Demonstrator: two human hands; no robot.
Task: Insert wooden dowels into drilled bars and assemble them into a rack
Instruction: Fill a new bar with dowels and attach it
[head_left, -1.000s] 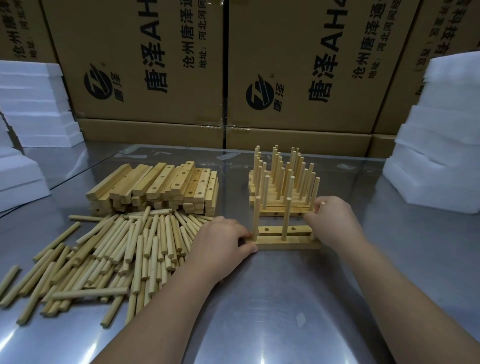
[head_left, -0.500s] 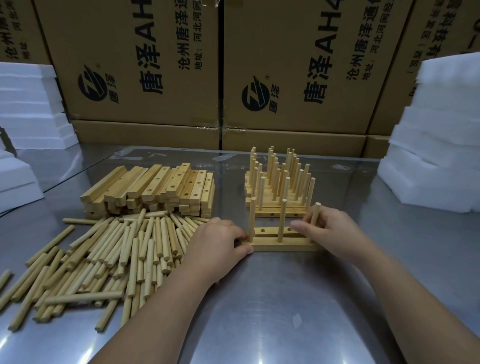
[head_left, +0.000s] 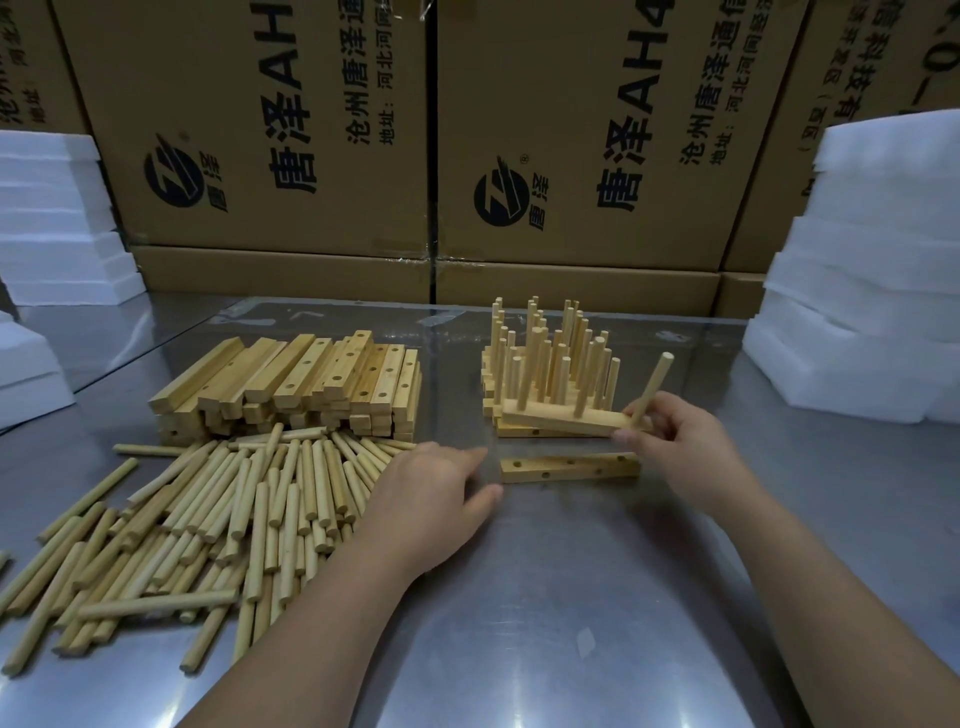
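**Step in hand: stacking a doweled bar.**

1. Your right hand (head_left: 680, 441) grips the right end of the doweled bar (head_left: 561, 418). The fingers are curled round the end dowel (head_left: 655, 382), which leans to the right.
2. The doweled bar sits tilted at the front of the stack of doweled bars (head_left: 540, 358). Whether it already rests on the stack cannot be told.
3. Your left hand (head_left: 431, 499) holds nothing. Its fingers are relaxed and point toward the bare drilled bar (head_left: 569, 466).
4. The bare drilled bar lies flat on the tabletop (head_left: 571, 597), just in front of the stack, with its holes empty.

**Next move (judged).**

- Level the doweled bar and seat it squarely on the stack, then release.
- The leaning end dowel probably needs pressing upright first.
- The loose dowels (head_left: 234, 509) lie beside your left hand, ready for the bare drilled bar.
- Spare drilled bars (head_left: 301, 384) are piled behind them.
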